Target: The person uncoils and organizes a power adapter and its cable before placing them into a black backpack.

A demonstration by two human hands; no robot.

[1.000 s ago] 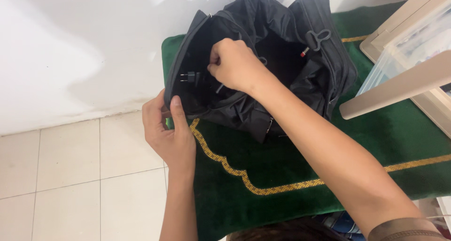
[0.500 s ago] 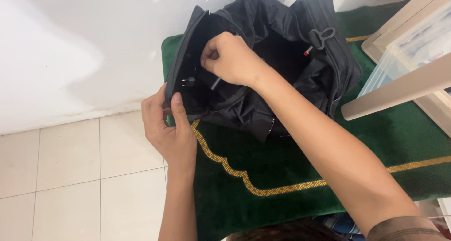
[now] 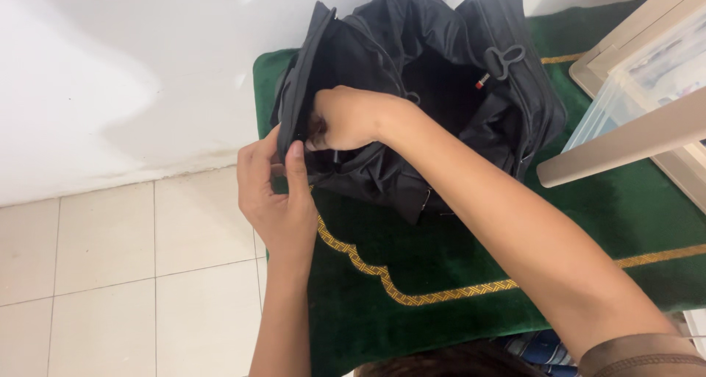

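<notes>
While a black bag [image 3: 441, 90] sits w/ its mouth gaping on a green mat [image 3: 456, 252] by the white wall [image 3: 110, 75], a person works at its near-left side pocket. Left hand [image 3: 276, 200] pinches the pocket's edge, thumb over the rim, apparently to hold the opening apart. Right hand [image 3: 353, 118] is curled at the pocket mouth, fingers closed, but on what can't be told; contents are hidden in shadow. Bag's zip pull [image 3: 504, 57] hangs loose on the far side. Mat's gold border [image 3: 382, 278] runs below the bag. Pale tiled floor [image 3: 110, 274] lies left; a clear plastic bin [image 3: 632, 75] in a beige frame stands right.
</notes>
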